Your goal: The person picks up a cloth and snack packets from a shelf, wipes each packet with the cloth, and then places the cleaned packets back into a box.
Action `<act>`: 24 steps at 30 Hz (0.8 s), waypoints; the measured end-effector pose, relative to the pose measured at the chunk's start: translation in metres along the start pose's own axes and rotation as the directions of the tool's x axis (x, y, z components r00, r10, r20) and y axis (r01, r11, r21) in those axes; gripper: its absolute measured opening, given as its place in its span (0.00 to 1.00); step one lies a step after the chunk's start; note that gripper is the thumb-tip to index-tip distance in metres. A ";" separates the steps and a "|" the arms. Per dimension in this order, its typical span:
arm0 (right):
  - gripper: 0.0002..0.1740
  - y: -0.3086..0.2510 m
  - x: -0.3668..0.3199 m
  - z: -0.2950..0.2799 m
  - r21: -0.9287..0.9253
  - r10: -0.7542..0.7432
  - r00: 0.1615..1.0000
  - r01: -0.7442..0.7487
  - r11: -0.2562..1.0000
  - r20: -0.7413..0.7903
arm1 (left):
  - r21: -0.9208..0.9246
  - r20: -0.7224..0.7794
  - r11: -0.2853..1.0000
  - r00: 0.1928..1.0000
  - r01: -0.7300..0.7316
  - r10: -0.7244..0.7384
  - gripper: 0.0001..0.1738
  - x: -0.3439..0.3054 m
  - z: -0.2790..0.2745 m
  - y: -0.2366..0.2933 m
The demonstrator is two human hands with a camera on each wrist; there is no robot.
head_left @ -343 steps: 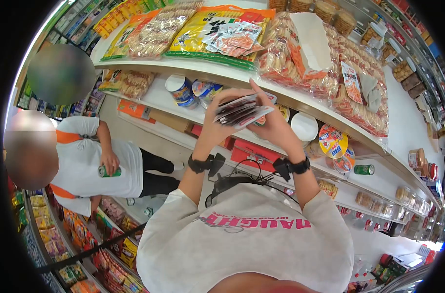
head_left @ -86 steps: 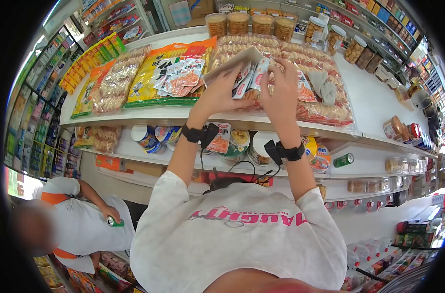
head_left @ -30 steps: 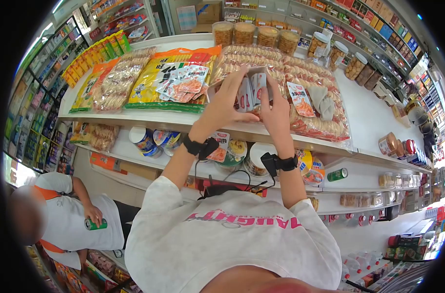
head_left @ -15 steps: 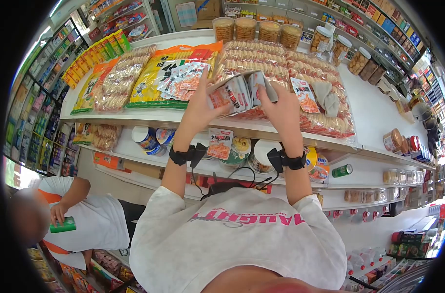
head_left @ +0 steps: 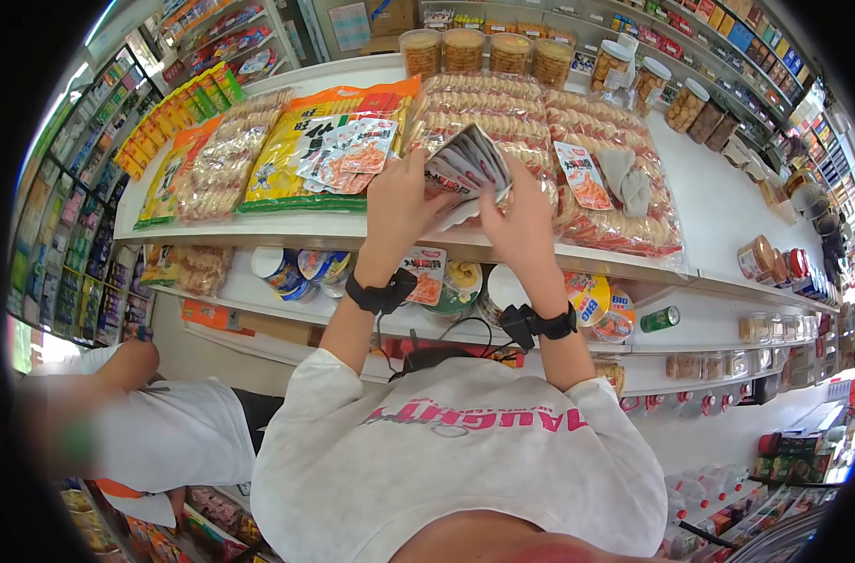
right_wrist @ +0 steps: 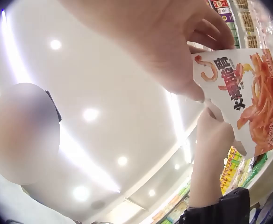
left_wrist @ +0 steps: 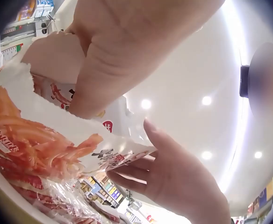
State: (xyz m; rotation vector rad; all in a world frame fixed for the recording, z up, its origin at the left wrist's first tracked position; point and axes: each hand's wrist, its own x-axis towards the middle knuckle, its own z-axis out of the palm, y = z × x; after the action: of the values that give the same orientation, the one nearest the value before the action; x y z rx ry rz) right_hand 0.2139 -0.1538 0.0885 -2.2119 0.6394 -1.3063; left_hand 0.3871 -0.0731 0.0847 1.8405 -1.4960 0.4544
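Observation:
Both hands hold a torn-topped cardboard box (head_left: 493,150) of snack packets, tilted over the front of the shelf. Several packets (head_left: 467,167) stand on edge inside it. My left hand (head_left: 396,205) grips the box's left side; in the left wrist view its thumb reaches inside the ragged rim. On the other side, my right hand (head_left: 523,214) holds the box, its thumb near the packets. The right wrist view shows the box's printed face (right_wrist: 239,88), with a picture of reddish strips. Fingers behind the box are partly hidden.
Loose snack packets (head_left: 352,155) lie on a yellow bag (head_left: 282,155). Bagged biscuits (head_left: 484,103) fill the shelf, with one packet (head_left: 582,175) and a grey cloth (head_left: 624,180) on them. Jars (head_left: 509,53) stand behind. Another person (head_left: 183,422) is at the left.
Earlier, my hands held a stack of packets while the box lay on the biscuits; later they held the box with packets inside. Since half a second ago, the box has tilted, showing the packets' edges.

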 end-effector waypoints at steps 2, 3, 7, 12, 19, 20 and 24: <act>0.37 -0.002 0.010 0.001 0.165 0.094 0.993 -0.081 0.983 -0.071 | -0.054 0.067 0.997 0.997 0.048 -0.045 0.35 -0.002 -0.004 -0.003; 0.38 0.001 0.015 0.004 0.305 0.131 0.989 -0.105 0.947 -0.066 | -0.081 0.105 0.994 0.993 0.070 -0.062 0.33 -0.001 -0.006 -0.005; 0.42 0.014 0.015 0.020 0.558 0.176 0.982 -0.110 0.823 -0.066 | -0.168 0.178 0.946 0.952 0.278 -0.248 0.27 0.011 -0.008 -0.028; 0.40 0.029 -0.001 0.017 0.391 0.093 0.992 -0.053 0.919 -0.085 | -0.157 0.199 0.933 0.936 0.324 -0.291 0.23 0.015 0.027 -0.109; 0.28 0.048 -0.026 -0.016 0.424 0.310 0.951 -0.278 0.862 -0.005 | -0.644 0.487 0.395 0.750 0.655 -0.449 0.32 0.024 0.007 -0.078; 0.27 0.051 -0.027 -0.017 0.417 0.318 0.948 -0.282 0.864 -0.019 | -0.637 0.392 0.515 0.816 0.574 -0.424 0.34 0.024 0.013 -0.067; 0.24 0.055 -0.030 -0.019 0.381 0.290 0.957 -0.262 0.887 -0.018 | -0.763 0.229 0.551 0.938 0.338 -0.258 0.47 0.023 0.042 -0.056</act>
State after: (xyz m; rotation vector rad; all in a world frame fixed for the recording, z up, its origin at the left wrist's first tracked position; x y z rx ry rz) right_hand 0.1759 -0.1808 0.0427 -1.7013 0.6430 -1.2465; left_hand 0.4400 -0.1147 0.0542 1.3167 -1.1039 -0.4437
